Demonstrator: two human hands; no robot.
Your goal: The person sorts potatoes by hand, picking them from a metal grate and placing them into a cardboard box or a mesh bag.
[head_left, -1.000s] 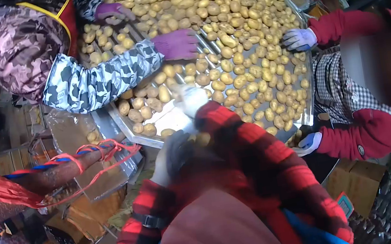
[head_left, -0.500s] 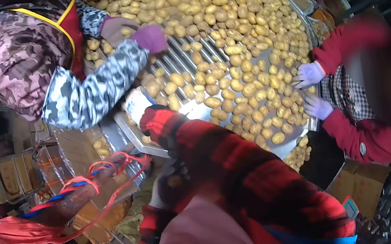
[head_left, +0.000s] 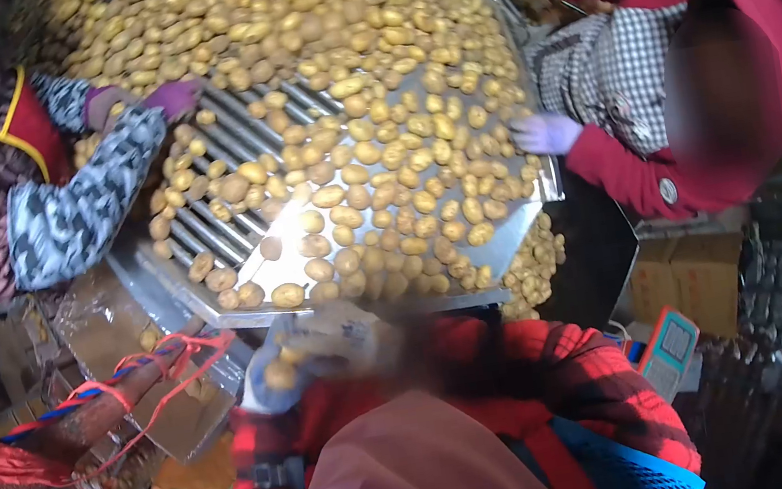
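My left hand [head_left: 267, 372], in a pale glove, is below the near edge of the metal sorting table. Its fingers are curled around potatoes [head_left: 280, 374]. Just right of it, close to my chest, is my right hand [head_left: 357, 339], gloved too and smeared by motion, so its fingers cannot be made out. Loose potatoes [head_left: 319, 269] lie on the metal table [head_left: 250, 317] in front of both hands, some resting on the slatted rollers [head_left: 240, 144]. A large heap of potatoes [head_left: 296, 16] covers the far side.
At the left, a person in camouflage sleeves [head_left: 88, 214] has purple-gloved hands [head_left: 175, 99] at the heap. A person in red sleeves at the right rests a lilac-gloved hand [head_left: 546, 133] by the potatoes. A rope-wrapped pole [head_left: 83, 417] juts in at left; cardboard boxes [head_left: 690, 281] stand at right.
My right hand has drawn back from over the rollers to beside my left hand. The view has shifted. The right-hand person has moved one hand to the table's far edge.
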